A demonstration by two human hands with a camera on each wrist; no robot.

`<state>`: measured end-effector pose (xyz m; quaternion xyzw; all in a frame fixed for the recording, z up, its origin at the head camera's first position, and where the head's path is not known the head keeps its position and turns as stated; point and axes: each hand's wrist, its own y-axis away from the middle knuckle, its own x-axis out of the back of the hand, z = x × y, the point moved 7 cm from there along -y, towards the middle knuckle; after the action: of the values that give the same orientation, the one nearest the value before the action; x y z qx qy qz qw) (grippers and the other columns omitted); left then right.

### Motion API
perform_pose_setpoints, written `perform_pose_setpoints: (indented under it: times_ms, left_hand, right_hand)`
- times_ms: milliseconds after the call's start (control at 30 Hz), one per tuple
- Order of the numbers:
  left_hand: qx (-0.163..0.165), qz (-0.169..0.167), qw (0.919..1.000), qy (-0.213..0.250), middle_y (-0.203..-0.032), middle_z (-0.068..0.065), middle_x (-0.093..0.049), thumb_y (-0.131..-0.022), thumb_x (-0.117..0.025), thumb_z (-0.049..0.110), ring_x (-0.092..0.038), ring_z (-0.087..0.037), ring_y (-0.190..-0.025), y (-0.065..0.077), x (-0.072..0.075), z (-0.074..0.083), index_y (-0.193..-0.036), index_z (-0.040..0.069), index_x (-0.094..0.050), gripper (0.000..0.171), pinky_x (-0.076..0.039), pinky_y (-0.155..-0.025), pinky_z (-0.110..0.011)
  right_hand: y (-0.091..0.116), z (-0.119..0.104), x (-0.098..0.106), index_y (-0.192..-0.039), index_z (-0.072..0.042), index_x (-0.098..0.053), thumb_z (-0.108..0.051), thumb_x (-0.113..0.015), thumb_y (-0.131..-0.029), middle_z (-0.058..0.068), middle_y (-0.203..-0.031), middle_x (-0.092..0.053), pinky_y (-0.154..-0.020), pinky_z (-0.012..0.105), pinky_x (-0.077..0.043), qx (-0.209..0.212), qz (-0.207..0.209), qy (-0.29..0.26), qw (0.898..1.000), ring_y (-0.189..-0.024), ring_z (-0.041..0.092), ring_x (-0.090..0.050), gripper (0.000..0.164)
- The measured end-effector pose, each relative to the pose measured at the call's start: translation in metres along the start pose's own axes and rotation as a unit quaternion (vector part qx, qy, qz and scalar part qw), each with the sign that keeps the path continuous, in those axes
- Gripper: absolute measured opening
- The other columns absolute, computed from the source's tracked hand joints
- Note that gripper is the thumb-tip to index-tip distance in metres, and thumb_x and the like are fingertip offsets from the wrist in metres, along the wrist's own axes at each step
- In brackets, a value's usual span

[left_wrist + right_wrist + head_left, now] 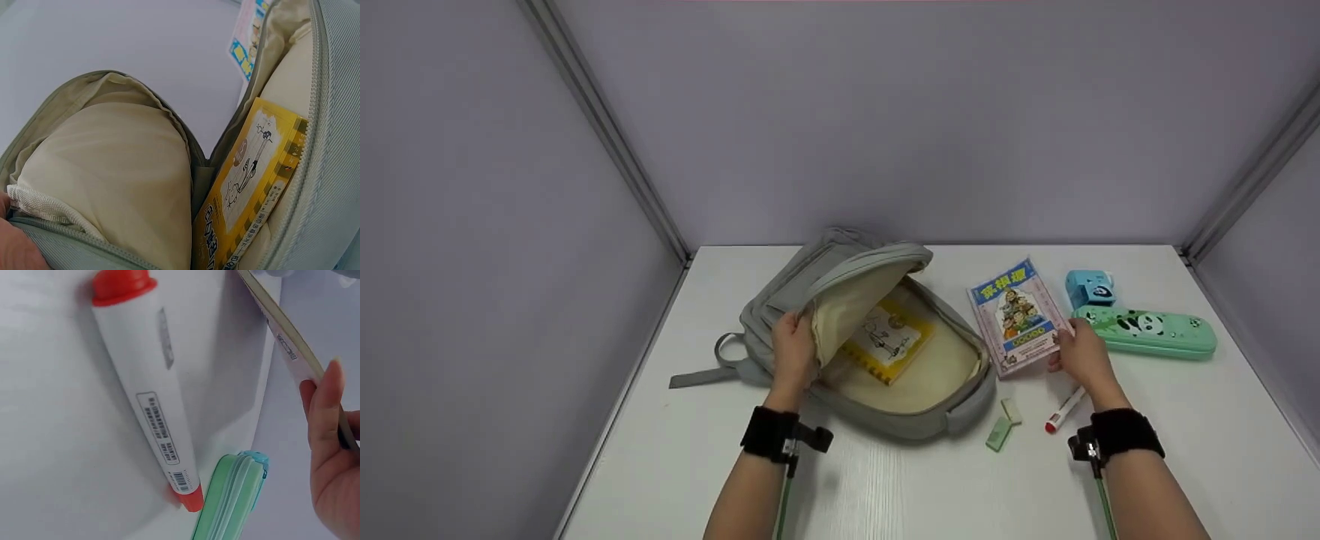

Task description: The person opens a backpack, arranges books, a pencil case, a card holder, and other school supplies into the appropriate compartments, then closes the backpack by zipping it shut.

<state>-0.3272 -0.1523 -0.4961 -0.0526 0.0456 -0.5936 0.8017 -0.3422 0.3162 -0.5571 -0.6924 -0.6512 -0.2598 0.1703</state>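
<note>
A grey backpack (915, 427) lies unzipped on the table, its cream lining showing. My left hand (793, 346) grips the edge of its raised front flap (847, 300); in the left wrist view, part of that hand (19, 244) shows at the lower left. Inside the backpack rests a yellow book (889, 341) with a line drawing on its cover. To the right of the opening, my right hand (1084, 356) pinches a pink and blue book (1020, 319) by its lower right corner. The right wrist view shows this book (292, 340) edge-on, held between thumb and fingers.
A green panda pencil case (1155, 334) lies right of the right hand, with a blue object (1091, 287) behind it. A white marker with red ends (1065, 411) lies under the right wrist. Two small green blocks (999, 433) sit by the backpack's front. Walls (885, 135) enclose the table.
</note>
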Motion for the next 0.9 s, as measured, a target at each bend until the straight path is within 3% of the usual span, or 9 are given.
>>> perform_pose_setpoints:
  times_ms: [167,433,533,733,800,900]
  left_hand:
    - [0.005,0.006,0.9999,0.011,-0.056,0.001,-0.041,-0.102,-0.047,0.008,-0.045,-0.012,-0.048,0.001,0.0,-0.001,-0.063,0.011,-0.038,0.04,-0.039,-0.046,-0.024]
    - [0.005,0.003,0.9991,0.043,-0.057,-0.001,-0.042,-0.103,-0.047,0.009,-0.046,-0.013,-0.05,0.001,-0.001,-0.002,-0.064,0.01,-0.038,0.04,-0.04,-0.047,-0.025]
    - [0.011,-0.006,0.998,0.062,-0.058,-0.003,-0.045,-0.103,-0.047,0.009,-0.048,-0.014,-0.05,0.003,-0.002,0.002,-0.065,0.008,-0.039,0.04,-0.041,-0.047,-0.026]
    - [0.008,-0.009,0.9983,0.056,-0.057,-0.003,-0.038,-0.103,-0.043,0.004,-0.042,-0.014,-0.048,0.004,-0.004,0.012,-0.064,0.007,-0.034,0.041,-0.037,-0.045,-0.026]
    - [0.003,-0.009,0.9974,0.071,-0.056,-0.001,-0.036,-0.104,-0.043,0.006,-0.04,-0.013,-0.046,0.001,-0.006,0.006,-0.064,0.009,-0.033,0.041,-0.036,-0.044,-0.025]
    - [-0.018,-0.046,0.9906,0.127,-0.056,-0.001,-0.036,-0.104,-0.043,0.007,-0.039,-0.013,-0.045,-0.025,-0.025,-0.012,-0.065,0.01,-0.032,0.041,-0.036,-0.043,-0.026]
  right_hand:
    - [0.005,0.002,0.008,-0.142,0.016,-0.023,-0.016,-0.03,-0.108,0.028,-0.103,-0.057,-0.066,0.04,-0.057,-0.005,0.02,-0.08,0.997,-0.062,0.014,-0.066,0.047]
    - [0.014,0.003,0.015,-0.142,0.008,-0.03,-0.023,-0.035,-0.108,0.009,-0.09,-0.064,-0.064,0.032,-0.057,-0.01,0.048,-0.16,0.986,-0.065,0.015,-0.068,0.046]
    - [0.018,0.003,0.014,-0.14,0.005,-0.031,-0.025,-0.037,-0.108,0.003,-0.087,-0.064,-0.065,0.031,-0.057,-0.016,0.048,-0.19,0.98,-0.069,0.017,-0.068,0.045]
    - [0.025,-0.002,0.004,-0.134,0.006,-0.033,-0.024,-0.044,-0.106,0.0,-0.089,-0.063,-0.063,0.028,-0.056,-0.013,0.015,-0.275,0.961,-0.068,0.013,-0.064,0.042]
    - [0.027,-0.005,-0.001,-0.135,0.008,-0.032,-0.023,-0.045,-0.106,0.001,-0.088,-0.063,-0.061,0.027,-0.055,-0.012,-0.005,-0.287,0.958,-0.066,0.011,-0.061,0.044]
    - [0.027,-0.005,-0.001,-0.138,0.01,-0.031,-0.023,-0.044,-0.106,0.002,-0.088,-0.062,-0.06,0.026,-0.053,0.003,0.011,-0.27,0.963,-0.065,0.01,-0.058,0.048]
